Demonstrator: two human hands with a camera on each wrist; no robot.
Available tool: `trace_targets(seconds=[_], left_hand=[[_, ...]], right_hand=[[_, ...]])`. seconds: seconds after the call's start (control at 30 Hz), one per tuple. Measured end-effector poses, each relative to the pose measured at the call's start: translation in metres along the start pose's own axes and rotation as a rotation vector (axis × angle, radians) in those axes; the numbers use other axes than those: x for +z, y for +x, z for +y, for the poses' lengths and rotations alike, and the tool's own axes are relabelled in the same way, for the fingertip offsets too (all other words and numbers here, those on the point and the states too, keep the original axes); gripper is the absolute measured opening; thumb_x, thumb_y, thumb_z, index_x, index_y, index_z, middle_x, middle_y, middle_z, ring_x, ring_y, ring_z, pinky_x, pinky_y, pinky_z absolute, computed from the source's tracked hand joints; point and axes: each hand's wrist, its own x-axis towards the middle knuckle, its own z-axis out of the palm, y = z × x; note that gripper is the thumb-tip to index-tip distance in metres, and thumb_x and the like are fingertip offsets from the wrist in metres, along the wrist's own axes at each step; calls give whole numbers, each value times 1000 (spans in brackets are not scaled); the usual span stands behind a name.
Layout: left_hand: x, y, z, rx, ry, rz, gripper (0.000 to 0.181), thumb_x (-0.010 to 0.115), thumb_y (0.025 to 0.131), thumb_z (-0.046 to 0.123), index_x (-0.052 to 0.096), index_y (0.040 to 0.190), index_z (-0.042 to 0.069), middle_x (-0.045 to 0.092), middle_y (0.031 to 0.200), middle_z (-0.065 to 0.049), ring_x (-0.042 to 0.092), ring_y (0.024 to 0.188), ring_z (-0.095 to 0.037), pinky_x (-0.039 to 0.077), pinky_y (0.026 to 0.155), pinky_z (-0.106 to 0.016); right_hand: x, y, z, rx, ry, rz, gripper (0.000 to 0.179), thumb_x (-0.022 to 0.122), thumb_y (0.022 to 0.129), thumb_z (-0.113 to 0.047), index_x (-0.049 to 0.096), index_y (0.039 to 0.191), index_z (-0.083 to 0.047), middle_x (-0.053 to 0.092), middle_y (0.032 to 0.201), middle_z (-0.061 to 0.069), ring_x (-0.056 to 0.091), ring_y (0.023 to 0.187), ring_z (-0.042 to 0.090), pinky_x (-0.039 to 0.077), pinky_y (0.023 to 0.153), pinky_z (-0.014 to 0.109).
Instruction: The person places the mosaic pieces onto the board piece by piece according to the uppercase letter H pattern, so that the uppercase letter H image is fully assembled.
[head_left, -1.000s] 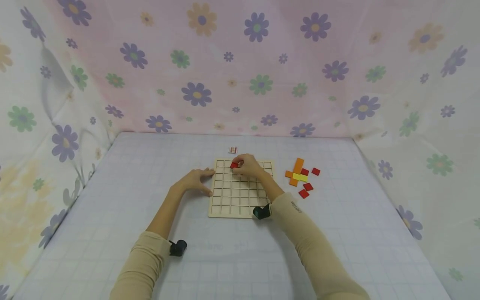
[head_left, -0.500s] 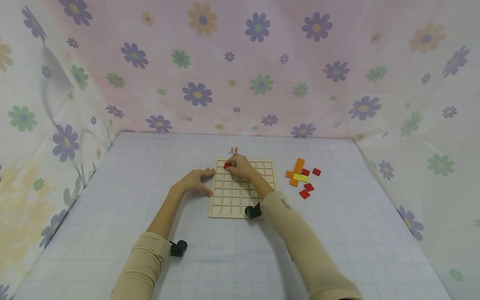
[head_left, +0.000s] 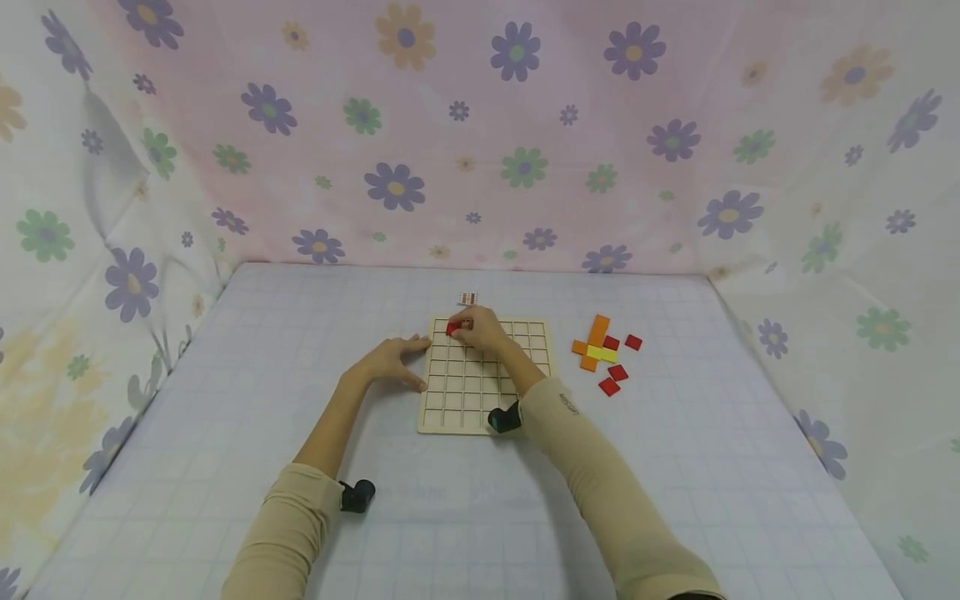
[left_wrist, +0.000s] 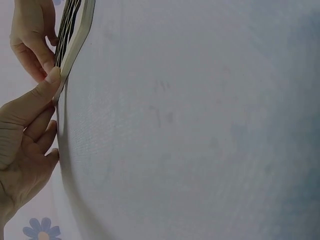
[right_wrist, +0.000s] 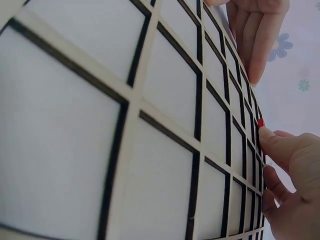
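Note:
A pale wooden board point(head_left: 459, 432) with a grid of square recesses lies flat on the table. Thumb and fingertips of my right hand point(head_left: 482, 330) pinch a small red square tile point(head_left: 453, 329) over the upper left cells of the grid. In the right wrist view only a bit of the red tile point(right_wrist: 260, 123) shows beside the thumb; whether it sits in a recess I cannot tell. My left hand point(head_left: 388, 361) rests at the board's left edge, thumb and fingers spread apart and touching the rim. The left wrist view shows that thumb against the board's edge point(left_wrist: 80, 40).
Right of the board lie loose tiles: several red squares point(head_left: 610, 387), orange pieces point(head_left: 598, 330) and yellow ones point(head_left: 602, 354), some overlapping. A small printed card point(head_left: 468, 297) lies just beyond the board's far edge. Flowered cloth point(head_left: 480, 133) hangs behind and at both sides.
My right hand has shifted a little to the left with the red tile, from about the third column toward the second. The left hand and loose tiles stay where they were.

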Motion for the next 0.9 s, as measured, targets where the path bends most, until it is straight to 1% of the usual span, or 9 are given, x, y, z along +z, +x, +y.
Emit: trace_targets(seconds=[0.13,0.2,0.4,0.5,0.57,0.67,0.77,0.9], left_hand=[[0,0,0,5,-2,-2,86,84,67,21,42,140,3,29,147,-24,25,138,-39,17,113,-52],[0,0,0,10,-6,-3,86,84,67,21,42,140,2,29,147,-24,25,138,-39,17,113,-52],[0,-1,0,13,-17,9,86,84,67,20,42,139,2,30,146,-24,25,137,-40,16,113,-52],[1,0,-2,20,-18,9,86,84,67,20,42,139,2,30,146,-23,26,138,-38,16,113,-51],[2,1,-3,25,-21,6,86,84,67,21,42,140,2,30,147,-23,26,138,-38,17,113,-51],[2,1,-3,20,-25,4,87,84,66,21,42,140,2,30,147,-23,25,138,-38,16,113,-52],[2,0,-2,22,-22,7,87,85,66,21,42,140,1,30,146,-23,26,138,-39,17,113,-52],[1,-1,-1,23,-23,5,87,84,67,21,41,140,1,30,146,-23,26,138,-39,17,113,-52]], right_hand=[[-4,-5,-3,16,32,-19,31,70,85,-11,66,114,0,65,111,14,61,94,25,53,79,31],[-6,-8,-4,18,41,-28,31,70,84,-9,67,114,0,65,110,14,61,90,25,52,75,30],[-9,-12,-4,11,24,-58,32,68,85,-8,65,116,1,64,106,14,57,81,19,47,64,23],[-9,-12,-3,20,7,-92,31,66,87,-9,65,117,0,61,106,14,53,79,19,44,62,24],[-9,-12,-2,30,-2,-115,30,66,88,-10,66,117,-1,59,109,14,53,83,20,45,66,25],[-8,-13,1,51,23,-112,28,66,88,-12,68,114,-2,55,113,14,54,93,24,49,76,31],[-6,-14,5,51,78,-71,27,68,87,-13,69,111,0,54,116,15,54,102,28,50,85,36],[-2,-18,10,-16,92,-8,29,69,86,-14,68,109,4,56,115,19,57,102,30,52,86,37]])
